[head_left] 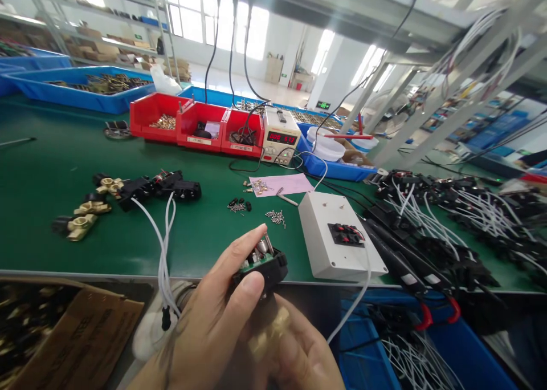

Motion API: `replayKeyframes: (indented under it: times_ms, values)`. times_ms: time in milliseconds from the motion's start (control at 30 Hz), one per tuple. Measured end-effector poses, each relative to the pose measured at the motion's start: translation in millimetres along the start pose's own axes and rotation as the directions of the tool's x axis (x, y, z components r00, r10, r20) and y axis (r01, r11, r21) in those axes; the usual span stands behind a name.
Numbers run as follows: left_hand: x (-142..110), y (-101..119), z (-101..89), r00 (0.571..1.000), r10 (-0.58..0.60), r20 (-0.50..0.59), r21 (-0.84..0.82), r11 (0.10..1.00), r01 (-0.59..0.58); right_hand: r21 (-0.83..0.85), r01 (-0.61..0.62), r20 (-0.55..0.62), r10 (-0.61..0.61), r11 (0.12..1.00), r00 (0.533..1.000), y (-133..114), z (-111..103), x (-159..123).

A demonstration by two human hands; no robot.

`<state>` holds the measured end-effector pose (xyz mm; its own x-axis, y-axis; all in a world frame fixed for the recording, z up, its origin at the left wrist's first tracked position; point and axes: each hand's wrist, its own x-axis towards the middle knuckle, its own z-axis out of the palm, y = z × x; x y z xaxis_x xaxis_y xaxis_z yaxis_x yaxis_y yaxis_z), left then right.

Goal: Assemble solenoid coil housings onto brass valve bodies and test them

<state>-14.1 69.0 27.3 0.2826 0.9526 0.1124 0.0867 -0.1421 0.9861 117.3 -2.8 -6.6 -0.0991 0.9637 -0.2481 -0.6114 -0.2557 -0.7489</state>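
Note:
My left hand [217, 304] is closed around a small black housing [273, 269] just off the table's front edge. Its top is open, showing a green circuit board and metal parts. Below it, blurred, my right hand [305, 347] grips a brass valve body [271, 330]. Whether the valve body is joined to the housing I cannot tell. Beyond my hands lie a pile of small screws [276, 217] and a cluster of small black parts with screws [238, 205]. To their right stands a grey-white box [342, 247] with black and red terminals and a white cable.
Black units with white cables [179, 187] and several brass valve bodies [81, 226] lie on the left. Red bins [199, 142] and a power supply [280, 136] line the back. Cabled black parts [444, 219] crowd the right. A carton [94, 333] sits below left.

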Motion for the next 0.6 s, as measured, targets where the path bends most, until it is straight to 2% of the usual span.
replayKeyframes:
  times_ms: [67,133,233,300,433,533,600]
  values:
    - [-2.9,-1.1,0.3,0.992,0.127,-0.014,0.139,0.983,-0.124,-0.012,0.004,-0.015,-0.004,1.0,1.0,0.2,2.6,-1.8]
    - [-3.8,-1.6,0.3,0.978,0.208,-0.036,0.234,0.953,-0.194,-0.043,0.041,-0.077,-0.044,0.998,0.996,2.4,6.0,-2.5]
    - [-3.1,-3.4,-1.0,0.962,0.271,-0.034,0.323,0.914,-0.246,-0.077,0.09,-0.146,-0.101,0.993,0.984,6.8,8.8,-0.1]
    - [-3.7,-7.4,-2.7,0.957,0.291,0.016,0.375,0.885,-0.275,-0.078,0.096,-0.138,-0.106,0.992,0.985,8.1,7.2,3.3]
    - [-10.4,-19.9,-6.2,0.919,0.394,0.02,0.535,0.772,-0.343,-0.081,0.138,-0.121,-0.147,0.987,0.982,4.1,-1.1,8.9]
    - [-16.7,-25.2,-9.3,0.896,0.441,0.053,0.635,0.678,-0.371,-0.164,0.155,-0.164,-0.182,0.974,0.97,0.2,-3.8,7.6]
    - [-19.4,-25.8,-11.8,0.88,0.472,0.049,0.66,0.646,-0.384,-0.234,0.127,-0.176,-0.17,0.964,0.969,-1.3,-0.9,4.8]
